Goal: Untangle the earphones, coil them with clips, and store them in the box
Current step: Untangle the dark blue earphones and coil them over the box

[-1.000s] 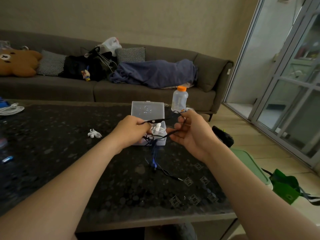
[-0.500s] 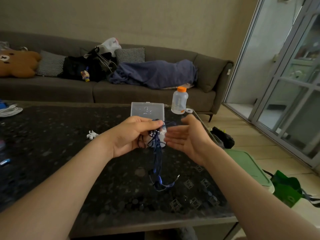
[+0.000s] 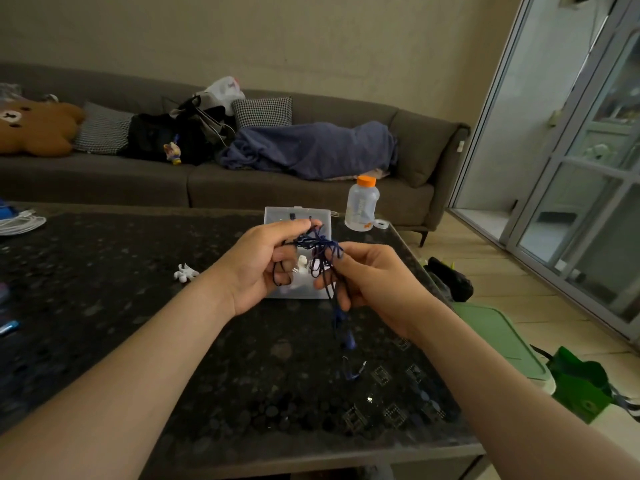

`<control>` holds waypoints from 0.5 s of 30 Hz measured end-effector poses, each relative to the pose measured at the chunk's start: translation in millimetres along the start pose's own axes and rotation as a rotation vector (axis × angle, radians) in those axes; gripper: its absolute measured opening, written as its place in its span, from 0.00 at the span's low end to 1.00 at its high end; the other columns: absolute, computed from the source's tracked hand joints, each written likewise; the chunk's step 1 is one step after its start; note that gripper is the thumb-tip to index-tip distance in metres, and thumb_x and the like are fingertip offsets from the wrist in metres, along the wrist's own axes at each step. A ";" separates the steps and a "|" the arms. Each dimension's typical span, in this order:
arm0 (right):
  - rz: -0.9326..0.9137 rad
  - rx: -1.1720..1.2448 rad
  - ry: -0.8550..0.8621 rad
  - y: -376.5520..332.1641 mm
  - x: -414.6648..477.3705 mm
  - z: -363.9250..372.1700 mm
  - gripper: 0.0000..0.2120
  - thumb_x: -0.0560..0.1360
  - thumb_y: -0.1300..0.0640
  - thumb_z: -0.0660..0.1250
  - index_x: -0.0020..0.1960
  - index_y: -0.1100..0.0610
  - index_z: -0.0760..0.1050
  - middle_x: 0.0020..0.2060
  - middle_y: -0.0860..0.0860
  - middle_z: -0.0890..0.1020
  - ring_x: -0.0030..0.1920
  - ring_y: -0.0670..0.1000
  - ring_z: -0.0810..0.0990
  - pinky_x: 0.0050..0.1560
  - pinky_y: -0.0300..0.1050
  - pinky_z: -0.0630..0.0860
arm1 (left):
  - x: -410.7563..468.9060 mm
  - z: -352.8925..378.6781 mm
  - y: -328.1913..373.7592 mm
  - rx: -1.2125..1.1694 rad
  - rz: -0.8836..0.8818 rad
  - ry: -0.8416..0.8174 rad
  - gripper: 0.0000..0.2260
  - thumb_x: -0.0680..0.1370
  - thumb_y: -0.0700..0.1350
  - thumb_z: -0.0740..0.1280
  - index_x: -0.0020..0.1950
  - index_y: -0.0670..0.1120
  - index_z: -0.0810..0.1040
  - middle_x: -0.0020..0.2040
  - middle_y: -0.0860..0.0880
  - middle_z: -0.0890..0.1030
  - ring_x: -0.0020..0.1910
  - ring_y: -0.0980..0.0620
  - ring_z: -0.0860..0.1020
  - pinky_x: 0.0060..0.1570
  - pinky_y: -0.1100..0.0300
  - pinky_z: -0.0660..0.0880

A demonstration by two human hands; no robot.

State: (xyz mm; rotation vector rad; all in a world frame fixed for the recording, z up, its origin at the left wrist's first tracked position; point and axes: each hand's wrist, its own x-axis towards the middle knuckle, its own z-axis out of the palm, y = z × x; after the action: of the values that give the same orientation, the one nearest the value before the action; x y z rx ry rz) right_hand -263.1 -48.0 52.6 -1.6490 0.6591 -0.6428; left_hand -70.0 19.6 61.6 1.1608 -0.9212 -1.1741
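Both our hands, the left hand (image 3: 258, 268) and right hand (image 3: 372, 284), pinch a tangled dark blue earphone cord (image 3: 320, 252) just above the open clear plastic box (image 3: 298, 216) on the dark speckled stone counter (image 3: 104, 271), its loose end dangling toward the surface.

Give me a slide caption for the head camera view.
Both hands, left and right, grip tangled dark blue earphones above a clear plastic box on a dark speckled table.

left hand (image 3: 258, 268): fingers curled, pinching | right hand (image 3: 372, 282): fingers curled, pinching
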 end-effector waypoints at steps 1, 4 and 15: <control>-0.025 -0.067 0.022 -0.3 -0.8 -0.5 0.12 0.87 0.52 0.62 0.62 0.54 0.83 0.49 0.55 0.89 0.29 0.50 0.79 0.30 0.40 0.74 | -0.6 -0.1 0.9 0.002 0.035 0.023 0.11 0.83 0.46 0.68 0.64 0.49 0.84 0.31 0.55 0.72 0.29 0.58 0.64 0.30 0.62 0.60; -0.082 -0.161 0.141 -4.3 -3.8 -0.2 0.12 0.86 0.53 0.64 0.60 0.54 0.85 0.48 0.51 0.89 0.29 0.50 0.80 0.29 0.38 0.75 | 1.9 -4.1 0.7 0.036 0.141 0.122 0.16 0.79 0.38 0.72 0.66 0.51 0.83 0.39 0.54 0.82 0.30 0.58 0.67 0.30 0.62 0.63; 0.125 0.654 0.393 -15.8 -3.0 -9.8 0.15 0.85 0.53 0.61 0.40 0.52 0.68 0.27 0.50 0.73 0.30 0.52 0.81 0.32 0.44 0.78 | 5.7 -18.4 -8.2 0.396 0.301 0.524 0.19 0.77 0.41 0.76 0.66 0.55 0.82 0.35 0.53 0.73 0.34 0.58 0.74 0.42 0.60 0.74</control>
State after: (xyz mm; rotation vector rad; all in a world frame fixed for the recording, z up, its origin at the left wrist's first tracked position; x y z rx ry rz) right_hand -271.1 -50.0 69.6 -0.8757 0.7249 -0.9800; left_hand -52.8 17.5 49.8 1.4910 -0.8948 -0.4142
